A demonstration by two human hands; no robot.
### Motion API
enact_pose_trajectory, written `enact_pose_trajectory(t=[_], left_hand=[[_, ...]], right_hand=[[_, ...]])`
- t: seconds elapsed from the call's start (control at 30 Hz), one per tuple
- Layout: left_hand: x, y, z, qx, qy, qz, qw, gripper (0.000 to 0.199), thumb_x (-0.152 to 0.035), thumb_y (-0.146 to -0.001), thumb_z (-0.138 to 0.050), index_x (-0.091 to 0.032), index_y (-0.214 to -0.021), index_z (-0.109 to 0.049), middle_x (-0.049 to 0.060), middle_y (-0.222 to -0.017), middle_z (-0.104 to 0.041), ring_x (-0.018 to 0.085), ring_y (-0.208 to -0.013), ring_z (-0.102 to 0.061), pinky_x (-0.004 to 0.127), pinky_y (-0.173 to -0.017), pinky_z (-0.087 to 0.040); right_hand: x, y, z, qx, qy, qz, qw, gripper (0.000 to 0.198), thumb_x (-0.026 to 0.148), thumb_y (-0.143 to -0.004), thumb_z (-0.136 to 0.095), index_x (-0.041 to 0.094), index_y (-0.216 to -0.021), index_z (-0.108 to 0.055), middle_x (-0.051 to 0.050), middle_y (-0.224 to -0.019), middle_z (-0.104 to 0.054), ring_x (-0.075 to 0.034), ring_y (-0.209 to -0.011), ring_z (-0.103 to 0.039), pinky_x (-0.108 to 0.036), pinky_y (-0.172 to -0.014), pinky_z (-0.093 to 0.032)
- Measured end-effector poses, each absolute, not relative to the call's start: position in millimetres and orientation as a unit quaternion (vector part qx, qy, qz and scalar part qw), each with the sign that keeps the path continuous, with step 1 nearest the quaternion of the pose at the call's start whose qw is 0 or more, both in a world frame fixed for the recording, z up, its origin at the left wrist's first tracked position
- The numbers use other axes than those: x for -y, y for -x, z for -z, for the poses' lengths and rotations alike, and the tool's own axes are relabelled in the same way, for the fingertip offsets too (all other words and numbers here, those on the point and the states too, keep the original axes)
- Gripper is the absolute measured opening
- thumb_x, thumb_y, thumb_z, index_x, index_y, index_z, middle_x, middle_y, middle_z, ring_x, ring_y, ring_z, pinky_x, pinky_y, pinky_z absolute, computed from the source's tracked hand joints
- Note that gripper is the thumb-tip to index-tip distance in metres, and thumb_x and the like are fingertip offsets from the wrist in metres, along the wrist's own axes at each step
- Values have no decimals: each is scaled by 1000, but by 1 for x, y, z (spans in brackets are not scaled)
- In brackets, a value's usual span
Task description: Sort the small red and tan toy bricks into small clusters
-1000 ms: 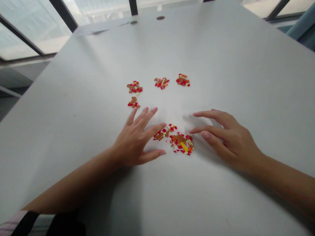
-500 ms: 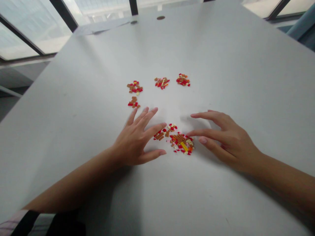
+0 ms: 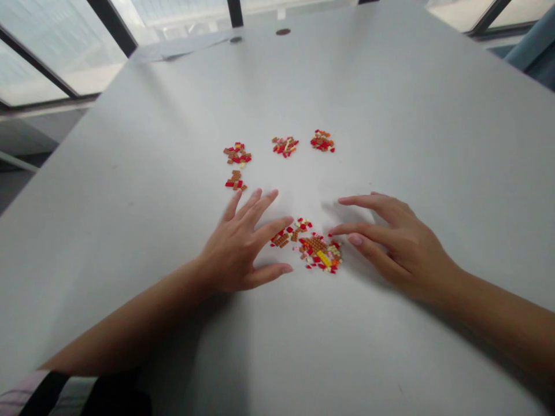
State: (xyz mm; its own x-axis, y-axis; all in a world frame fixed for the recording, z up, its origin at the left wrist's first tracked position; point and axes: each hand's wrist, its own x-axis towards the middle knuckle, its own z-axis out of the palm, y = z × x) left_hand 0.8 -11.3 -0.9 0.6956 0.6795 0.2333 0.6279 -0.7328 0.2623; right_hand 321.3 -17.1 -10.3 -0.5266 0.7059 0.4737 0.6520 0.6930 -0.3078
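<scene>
Small toy building bricks [image 3: 314, 245] in brown, red, cream, orange and yellow lie in a loose pile between my hands. A yellow brick [image 3: 323, 257] sits on top of the pile. My left hand [image 3: 245, 245] rests spread on the table, its index fingertip by a smaller cluster of brown and red bricks [image 3: 281, 238]. On the right, my right hand [image 3: 396, 242] hovers low with fingers apart. Its index fingertip is at a small red brick [image 3: 330, 234] on the pile's far edge; whether it presses on it I cannot tell.
Farther back on the white table [image 3: 173, 133] lie separate brick groups: a left one [image 3: 237, 154], a small brown-red one [image 3: 236, 181] by my left fingertips, a middle one [image 3: 285, 146] and a right one [image 3: 322, 141]. Windows [image 3: 182, 23] stand beyond the far edge.
My right hand has shifted slightly, its fingers a little higher in view and its thumb drawn nearer the index finger. A red brick now shows at the index fingertip. My left hand is still.
</scene>
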Motion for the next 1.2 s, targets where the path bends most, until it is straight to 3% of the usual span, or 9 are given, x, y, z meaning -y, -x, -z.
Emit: enact_pose_trajectory(t=[0.17, 0.4, 0.83, 1.2], left_hand=[[11, -1, 0, -349, -922, -153, 73, 70, -67, -101, -59, -23, -154, -57, 24, -175, -33, 46, -163, -30, 69, -133, -13], [11, -1, 1, -361, -916, -154, 81, 71, -68, -98, -64, -26, -154, -57, 19, -177, -32, 45, -164, -28, 68, -134, -12], [11, -1, 0, -341, -925, -156, 58, 71, -69, -103, -53, -20, -154, -58, 27, -173, -34, 48, -162, -30, 70, -132, -15], [10, 0, 0, -357, -920, -142, 81, 70, -70, -102, -55, -23, -154, -59, 22, -176, -32, 46, -164, -28, 69, -133, -13]], right_hand=[[17, -320, 14, 868, 384, -22, 314, 29, 29, -108, -52, 30, -112, -81, -10, -138, -72, -29, -126, -69, -58, -118, -48], [18, -319, 15, 865, 393, -1, 312, 29, 35, -110, -49, 30, -111, -78, -9, -137, -72, -27, -125, -68, -57, -118, -46], [17, -320, 17, 872, 372, 12, 319, 27, 31, -109, -51, 27, -118, -76, -13, -138, -71, -28, -125, -68, -58, -118, -46], [17, -320, 14, 879, 355, -4, 319, 27, 31, -109, -52, 27, -120, -77, -13, -138, -71, -29, -125, -68, -59, -117, -48]])
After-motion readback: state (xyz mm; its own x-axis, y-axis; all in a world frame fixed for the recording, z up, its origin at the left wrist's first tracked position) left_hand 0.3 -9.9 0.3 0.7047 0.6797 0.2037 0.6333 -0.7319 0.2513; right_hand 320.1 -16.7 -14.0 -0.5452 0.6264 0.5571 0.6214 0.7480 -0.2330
